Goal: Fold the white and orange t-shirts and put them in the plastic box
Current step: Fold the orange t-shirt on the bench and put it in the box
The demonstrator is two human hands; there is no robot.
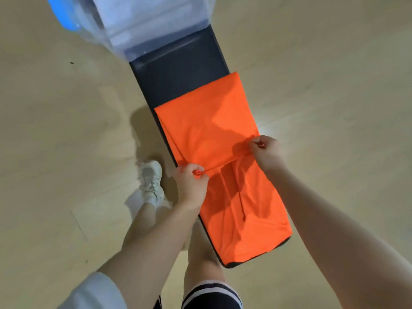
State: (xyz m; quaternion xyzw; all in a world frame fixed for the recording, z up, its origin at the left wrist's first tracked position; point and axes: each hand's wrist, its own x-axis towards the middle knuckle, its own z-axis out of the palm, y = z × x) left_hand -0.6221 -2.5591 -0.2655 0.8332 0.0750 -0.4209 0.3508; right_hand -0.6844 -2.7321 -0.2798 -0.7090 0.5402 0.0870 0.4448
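On the dark bench (178,72), the orange t-shirt (214,121) is being folded, pinched by left hand (191,184) and right hand (267,152); boxing is pending.

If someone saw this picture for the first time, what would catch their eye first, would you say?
The bright orange t-shirt dominates, spread along a narrow dark bench on the pale floor. The left hand and right hand each pinch a fold across its middle. At the bench's far end stands a clear plastic box with white fabric inside.
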